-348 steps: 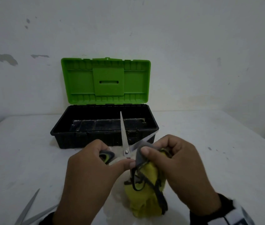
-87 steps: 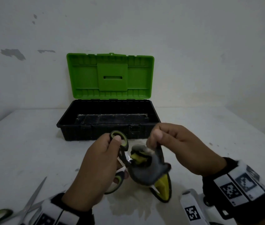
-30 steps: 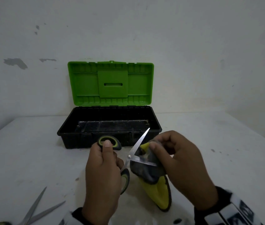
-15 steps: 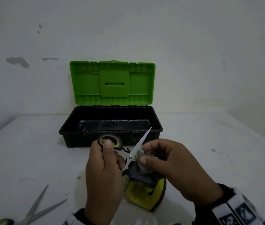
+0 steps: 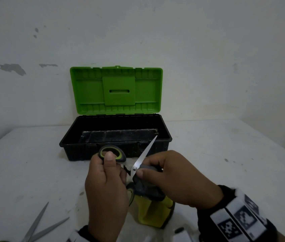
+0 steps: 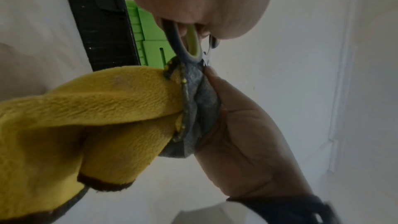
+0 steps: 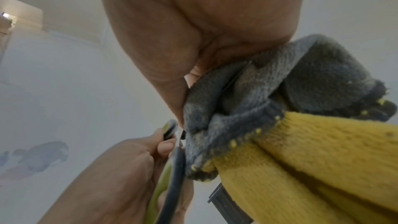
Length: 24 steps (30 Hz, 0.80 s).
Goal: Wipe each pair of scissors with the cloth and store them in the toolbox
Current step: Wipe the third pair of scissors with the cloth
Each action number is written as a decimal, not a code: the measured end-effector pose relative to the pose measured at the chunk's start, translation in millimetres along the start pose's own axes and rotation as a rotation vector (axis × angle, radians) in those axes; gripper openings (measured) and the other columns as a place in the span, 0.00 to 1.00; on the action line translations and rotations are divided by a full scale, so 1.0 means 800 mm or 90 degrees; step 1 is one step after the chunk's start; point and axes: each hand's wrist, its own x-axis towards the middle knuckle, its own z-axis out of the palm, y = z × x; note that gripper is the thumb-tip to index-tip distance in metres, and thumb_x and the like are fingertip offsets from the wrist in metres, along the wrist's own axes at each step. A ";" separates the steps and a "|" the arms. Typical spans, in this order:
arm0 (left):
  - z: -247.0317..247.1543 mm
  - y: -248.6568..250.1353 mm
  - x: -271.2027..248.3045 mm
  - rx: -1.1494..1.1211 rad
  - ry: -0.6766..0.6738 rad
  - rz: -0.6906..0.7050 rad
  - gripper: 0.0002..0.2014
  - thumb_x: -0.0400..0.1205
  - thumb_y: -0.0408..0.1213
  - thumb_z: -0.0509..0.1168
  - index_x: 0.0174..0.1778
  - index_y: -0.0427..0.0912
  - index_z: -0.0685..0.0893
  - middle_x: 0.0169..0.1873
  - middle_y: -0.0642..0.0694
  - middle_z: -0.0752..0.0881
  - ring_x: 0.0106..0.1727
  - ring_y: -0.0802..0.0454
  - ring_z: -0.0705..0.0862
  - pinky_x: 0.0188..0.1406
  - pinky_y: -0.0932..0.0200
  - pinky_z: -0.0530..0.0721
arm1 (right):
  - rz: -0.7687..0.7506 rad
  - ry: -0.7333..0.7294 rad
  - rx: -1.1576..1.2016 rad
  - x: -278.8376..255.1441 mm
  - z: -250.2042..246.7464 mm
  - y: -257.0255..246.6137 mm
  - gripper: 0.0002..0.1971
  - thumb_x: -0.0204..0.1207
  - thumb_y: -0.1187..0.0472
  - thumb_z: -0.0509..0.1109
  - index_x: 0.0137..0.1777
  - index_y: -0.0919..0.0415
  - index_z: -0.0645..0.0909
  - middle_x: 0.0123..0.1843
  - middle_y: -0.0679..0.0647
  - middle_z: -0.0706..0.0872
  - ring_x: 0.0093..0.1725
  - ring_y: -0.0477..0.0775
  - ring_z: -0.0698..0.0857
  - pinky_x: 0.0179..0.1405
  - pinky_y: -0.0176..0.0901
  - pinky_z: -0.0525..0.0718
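**A:** status?

**B:** mid-wipe on pair 1. My left hand [image 5: 106,186] is clamped on the green/black handle loops of the scissors [image 5: 139,165], thumb across the top loop. Blades splayed open: one points up-right over the toolbox's front edge, the other's buried in the cloth [image 5: 151,203]. My right hand [image 5: 175,179] pinches the grey side of the cloth round that blade, near the pivot screw. Yellow side hangs down to the worktop [image 5: 225,154].

**A:** toolbox?

**B:** toolbox [image 5: 115,137] just behind my hands, green lid up, black tray looks empty AFAICT. Second scissors [image 5: 40,227] lying open on the worktop, bottom-left, untouched.

**A:** tips for the stroke?

**B:** IMO: keep cloth folded thick btwn fingers and edge, pull from pivot out to tip, never back toward the edge. Left keeps loops steady so blades don't snap together on my thumb. Then same on the bare blade + pivot area. Close blades before dropping in the tray, tip away from me.
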 end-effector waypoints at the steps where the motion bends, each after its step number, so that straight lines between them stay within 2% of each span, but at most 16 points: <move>1: 0.000 0.000 -0.001 -0.003 -0.001 -0.006 0.17 0.83 0.52 0.50 0.39 0.46 0.77 0.26 0.51 0.80 0.25 0.63 0.78 0.21 0.70 0.75 | 0.001 -0.003 0.000 -0.001 -0.002 0.000 0.10 0.79 0.53 0.71 0.40 0.55 0.89 0.37 0.51 0.89 0.36 0.46 0.86 0.37 0.38 0.84; 3: 0.001 -0.001 -0.002 -0.007 0.001 -0.010 0.19 0.79 0.57 0.48 0.40 0.48 0.77 0.26 0.56 0.80 0.24 0.61 0.77 0.20 0.67 0.75 | 0.007 -0.014 -0.002 -0.004 -0.006 0.001 0.10 0.79 0.52 0.71 0.41 0.56 0.90 0.38 0.52 0.90 0.37 0.47 0.87 0.40 0.43 0.87; 5: 0.001 -0.002 -0.002 -0.023 0.005 -0.020 0.20 0.77 0.59 0.49 0.39 0.49 0.77 0.25 0.53 0.80 0.22 0.59 0.75 0.21 0.58 0.74 | 0.020 -0.019 -0.012 -0.008 -0.012 0.003 0.10 0.79 0.52 0.71 0.43 0.56 0.90 0.40 0.53 0.91 0.39 0.49 0.88 0.43 0.48 0.88; 7: 0.001 -0.002 -0.001 -0.042 0.006 -0.036 0.19 0.77 0.60 0.49 0.37 0.51 0.77 0.23 0.51 0.78 0.20 0.59 0.73 0.20 0.55 0.71 | 0.038 -0.025 -0.007 -0.011 -0.019 0.004 0.09 0.79 0.53 0.71 0.43 0.55 0.90 0.40 0.53 0.91 0.39 0.49 0.88 0.43 0.48 0.88; 9: 0.000 -0.002 0.002 -0.055 0.011 -0.055 0.17 0.76 0.62 0.50 0.36 0.55 0.77 0.22 0.51 0.77 0.21 0.58 0.72 0.20 0.55 0.70 | 0.048 -0.028 0.000 -0.015 -0.024 0.005 0.09 0.79 0.53 0.72 0.42 0.54 0.90 0.39 0.53 0.91 0.37 0.50 0.88 0.40 0.44 0.87; 12: 0.000 0.000 0.005 -0.076 0.017 -0.071 0.17 0.75 0.63 0.50 0.34 0.58 0.78 0.21 0.51 0.76 0.22 0.56 0.73 0.20 0.55 0.69 | 0.060 -0.026 0.018 -0.021 -0.033 0.007 0.08 0.78 0.54 0.73 0.41 0.53 0.91 0.36 0.52 0.90 0.31 0.43 0.85 0.32 0.34 0.83; 15: 0.000 0.002 0.005 -0.086 0.017 -0.066 0.16 0.77 0.61 0.51 0.34 0.58 0.78 0.22 0.51 0.76 0.23 0.54 0.73 0.20 0.56 0.68 | 0.060 -0.039 0.035 -0.025 -0.040 0.008 0.08 0.79 0.56 0.73 0.42 0.54 0.91 0.34 0.52 0.91 0.31 0.42 0.86 0.32 0.32 0.83; 18: 0.002 0.001 0.005 -0.101 0.030 -0.069 0.15 0.85 0.53 0.52 0.36 0.59 0.79 0.22 0.52 0.76 0.25 0.52 0.74 0.21 0.56 0.68 | 0.070 -0.047 0.053 -0.026 -0.044 0.008 0.09 0.79 0.56 0.72 0.41 0.57 0.90 0.31 0.52 0.88 0.30 0.43 0.84 0.33 0.33 0.82; 20: 0.002 0.000 0.006 -0.103 0.033 -0.068 0.16 0.87 0.49 0.52 0.36 0.59 0.80 0.21 0.53 0.75 0.24 0.54 0.74 0.21 0.57 0.68 | 0.079 -0.053 0.061 -0.028 -0.049 0.009 0.09 0.80 0.57 0.72 0.41 0.57 0.90 0.29 0.48 0.87 0.29 0.41 0.83 0.32 0.31 0.81; 24: -0.008 -0.003 0.019 -0.115 0.073 -0.084 0.17 0.88 0.49 0.52 0.34 0.52 0.75 0.23 0.50 0.73 0.21 0.55 0.72 0.20 0.59 0.66 | 0.111 -0.055 0.088 -0.036 -0.063 0.013 0.10 0.80 0.57 0.71 0.40 0.56 0.90 0.31 0.50 0.88 0.30 0.46 0.85 0.35 0.36 0.84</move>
